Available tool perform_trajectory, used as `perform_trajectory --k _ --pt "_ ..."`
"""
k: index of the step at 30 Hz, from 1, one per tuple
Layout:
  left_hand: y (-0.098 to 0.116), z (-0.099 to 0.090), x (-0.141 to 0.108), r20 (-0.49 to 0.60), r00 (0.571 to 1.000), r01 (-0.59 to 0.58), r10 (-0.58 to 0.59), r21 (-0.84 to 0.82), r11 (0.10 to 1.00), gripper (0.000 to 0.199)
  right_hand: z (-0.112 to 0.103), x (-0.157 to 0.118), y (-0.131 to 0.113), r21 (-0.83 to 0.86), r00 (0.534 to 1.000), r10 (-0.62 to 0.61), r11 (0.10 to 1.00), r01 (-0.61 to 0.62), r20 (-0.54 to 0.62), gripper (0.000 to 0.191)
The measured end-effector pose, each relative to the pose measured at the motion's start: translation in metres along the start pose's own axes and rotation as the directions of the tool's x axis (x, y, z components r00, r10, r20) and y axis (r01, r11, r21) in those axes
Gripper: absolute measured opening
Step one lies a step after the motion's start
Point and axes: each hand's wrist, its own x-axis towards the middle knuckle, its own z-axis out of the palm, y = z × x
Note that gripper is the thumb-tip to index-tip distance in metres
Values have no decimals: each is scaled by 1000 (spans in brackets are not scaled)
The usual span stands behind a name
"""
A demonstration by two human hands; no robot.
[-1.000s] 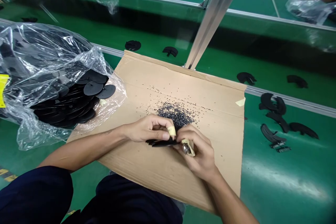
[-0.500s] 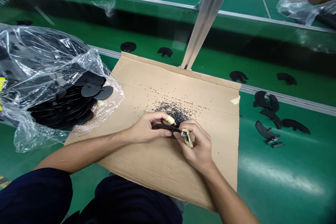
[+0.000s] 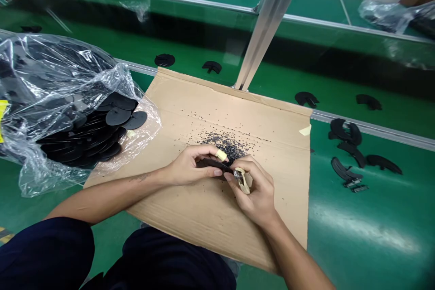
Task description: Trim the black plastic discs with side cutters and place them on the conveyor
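My left hand pinches a thin black disc between thumb and fingers; yellow tape wraps one fingertip. At the disc's right edge, my right hand is closed around a small metal tool wrapped in pale tape. The tool's tip is hidden at the disc. Beneath and beyond the hands, a heap of tiny black bits lies scattered on a cardboard sheet.
A clear plastic bag spills black discs at the left. Several curved black pieces lie on the green table at the right. A metal post rises behind the cardboard.
The disc between my hands has tilted slightly, showing a little more of its face. Both hands stay almost in place.
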Motion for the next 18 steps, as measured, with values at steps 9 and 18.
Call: perform_trajectory --k 9,18 --pt "0 0 0 5 997 -72 72 64 995 23 -2 0 -1 -72 996 -72 995 75 45 18" --pt "-2 -1 -1 26 997 -73 71 90 993 25 -1 0 -1 -110 991 -120 986 126 55 18"
